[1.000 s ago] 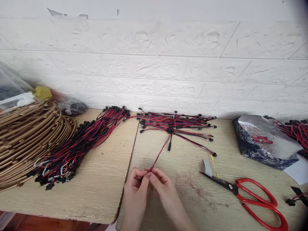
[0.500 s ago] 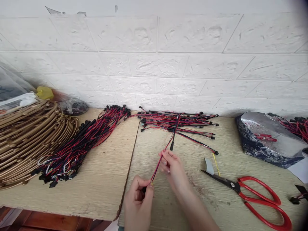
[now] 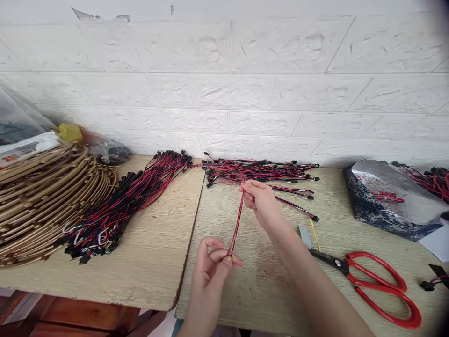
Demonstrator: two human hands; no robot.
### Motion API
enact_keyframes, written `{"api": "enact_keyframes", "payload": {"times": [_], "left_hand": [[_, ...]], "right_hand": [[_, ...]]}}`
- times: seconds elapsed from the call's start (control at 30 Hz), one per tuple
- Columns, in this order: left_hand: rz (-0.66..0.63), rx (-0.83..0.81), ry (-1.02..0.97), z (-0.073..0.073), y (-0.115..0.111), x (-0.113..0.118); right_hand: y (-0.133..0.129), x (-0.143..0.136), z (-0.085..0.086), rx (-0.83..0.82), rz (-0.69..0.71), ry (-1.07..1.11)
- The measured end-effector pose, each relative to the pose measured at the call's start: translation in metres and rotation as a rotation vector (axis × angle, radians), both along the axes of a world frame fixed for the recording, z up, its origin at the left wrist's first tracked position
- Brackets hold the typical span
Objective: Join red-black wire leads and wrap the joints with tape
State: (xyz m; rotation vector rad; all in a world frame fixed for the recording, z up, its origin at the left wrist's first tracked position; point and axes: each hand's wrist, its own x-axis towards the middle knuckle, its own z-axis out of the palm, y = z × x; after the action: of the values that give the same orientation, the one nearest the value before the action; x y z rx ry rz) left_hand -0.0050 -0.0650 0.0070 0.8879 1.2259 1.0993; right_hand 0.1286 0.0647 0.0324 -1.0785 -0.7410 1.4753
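Both the left hand (image 3: 212, 276) and right hand (image 3: 261, 201) pinch red-black wires (image 3: 238, 222) between closed fingers.

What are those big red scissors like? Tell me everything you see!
The scissors lie on the table, at the right. Their two big loop handles are red and smooth, maybe plastic-coated. The blades are dark, look like metal and seem closed, joined by a shiny round pin. They point left, and the tip goes out of sight at the right forearm. A curved grey piece sits close by; I can't tell if it touches them.
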Motion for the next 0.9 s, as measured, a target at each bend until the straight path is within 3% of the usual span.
{"api": "enact_keyframes", "payload": {"times": [0.23,0.4,0.6,0.9], "left_hand": [[-0.231,0.081,-0.011,-0.004,0.011,0.004],[-0.416,-0.024,0.011,0.005,0.024,0.0],[-0.614,-0.084,-0.224,0.003,0.032,0.005],[-0.639,-0.122,-0.15,-0.009,0.033,0.013]], "right_hand": [[0.009,-0.014,0.007,-0.011,0.158,-0.127],[0.01,-0.013,-0.003,-0.024,0.157,-0.189],[0.006,-0.012,-0.008,-0.007,0.215,-0.328],[0.002,-0.004,-0.023,0.104,0.259,-0.626]]}}
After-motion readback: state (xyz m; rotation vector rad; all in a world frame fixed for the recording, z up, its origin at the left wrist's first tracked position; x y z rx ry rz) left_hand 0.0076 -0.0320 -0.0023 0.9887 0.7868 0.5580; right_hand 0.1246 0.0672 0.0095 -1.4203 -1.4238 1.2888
